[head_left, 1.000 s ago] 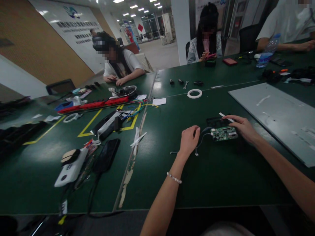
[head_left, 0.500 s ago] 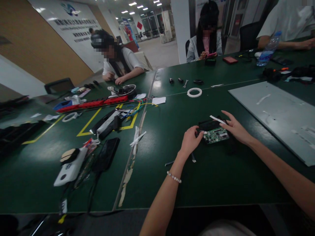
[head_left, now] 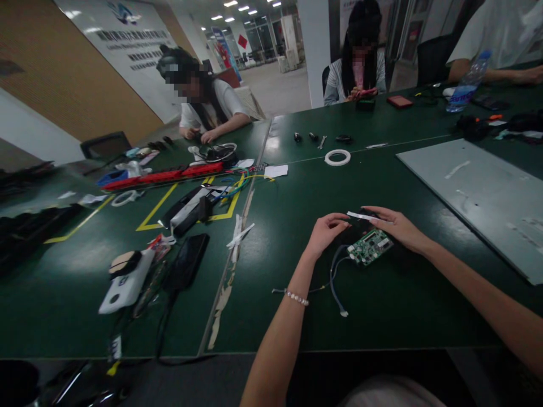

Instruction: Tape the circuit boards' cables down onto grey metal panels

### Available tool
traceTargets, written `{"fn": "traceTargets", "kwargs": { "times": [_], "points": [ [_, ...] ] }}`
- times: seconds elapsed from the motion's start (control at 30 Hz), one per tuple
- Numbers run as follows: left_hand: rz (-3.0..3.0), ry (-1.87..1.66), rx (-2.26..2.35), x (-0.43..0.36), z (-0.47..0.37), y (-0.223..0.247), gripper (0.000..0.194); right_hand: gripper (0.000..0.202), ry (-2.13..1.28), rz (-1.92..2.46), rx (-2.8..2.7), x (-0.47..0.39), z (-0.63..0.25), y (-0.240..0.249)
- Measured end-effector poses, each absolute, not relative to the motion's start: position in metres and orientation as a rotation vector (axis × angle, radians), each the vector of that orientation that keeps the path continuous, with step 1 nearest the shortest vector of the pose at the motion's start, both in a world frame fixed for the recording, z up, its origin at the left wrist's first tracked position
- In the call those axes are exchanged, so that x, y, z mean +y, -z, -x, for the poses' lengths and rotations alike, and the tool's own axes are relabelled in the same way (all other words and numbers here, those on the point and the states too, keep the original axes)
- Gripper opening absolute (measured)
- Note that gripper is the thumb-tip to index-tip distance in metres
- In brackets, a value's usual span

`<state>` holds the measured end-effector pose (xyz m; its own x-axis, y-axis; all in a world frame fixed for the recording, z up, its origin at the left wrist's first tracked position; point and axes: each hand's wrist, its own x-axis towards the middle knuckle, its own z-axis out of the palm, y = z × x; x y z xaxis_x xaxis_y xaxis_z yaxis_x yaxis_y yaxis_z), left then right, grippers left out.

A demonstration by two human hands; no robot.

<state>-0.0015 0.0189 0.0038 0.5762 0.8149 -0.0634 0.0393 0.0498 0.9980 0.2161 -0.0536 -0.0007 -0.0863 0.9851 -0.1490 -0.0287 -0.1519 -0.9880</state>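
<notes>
My right hand, nearer the circuit board, pinches a white strip pointing longways toward my left hand, whose grip I can't make out.

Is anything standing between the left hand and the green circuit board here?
Nothing visible stands between the left hand and the circuit board. The grey cables leave the board's left edge, below that hand in the picture.

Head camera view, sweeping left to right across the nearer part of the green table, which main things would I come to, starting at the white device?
White device, dark flat device, crossed white strips, left hand, green circuit board, right hand, grey panel.
</notes>
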Motion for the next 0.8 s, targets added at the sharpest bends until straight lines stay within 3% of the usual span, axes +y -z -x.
{"fn": "traceTargets", "kwargs": {
  "times": [0.5, 0.8],
  "points": [
    [-1.433, -0.797, 0.896, 0.021, 0.002, 0.004, 0.020, 0.037, -1.215, 1.394, -0.912, -0.046, -0.227, 0.013],
    [-1.426, -0.772, 0.888, 0.023, 0.001, 0.008, 0.021, 0.038, -1.118, 1.443, -1.141, -0.044, -0.230, 0.019]
  ]
}}
